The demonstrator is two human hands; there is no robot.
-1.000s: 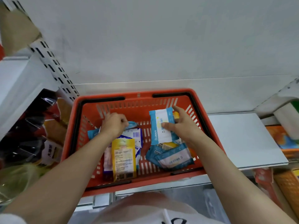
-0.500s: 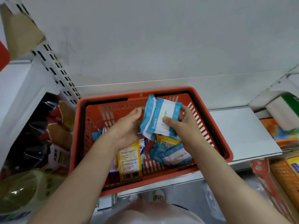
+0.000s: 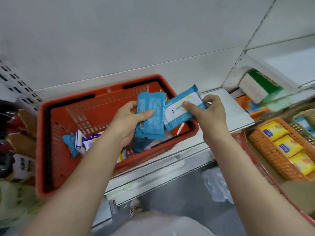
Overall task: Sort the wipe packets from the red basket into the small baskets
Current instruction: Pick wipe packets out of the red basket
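1. Wipe packets: 2 blue ones are held above the red basket (image 3: 56,106), which sits on a white shelf (image 3: 238,114).
2. Left hand (image 3: 127,120) grips the blue packet (image 3: 150,116), printed back facing up.
3. Right hand (image 3: 208,113) pinches the blue-and-white packet (image 3: 179,113) at its upper edge.
4. More loose packets (image 3: 80,142) lie inside the basket.
5. Orange small basket (image 3: 265,149) at right contains yellow packets (image 3: 288,145).

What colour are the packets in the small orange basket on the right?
Yellow packets fill the orange plastic basket; the head view shows them best.
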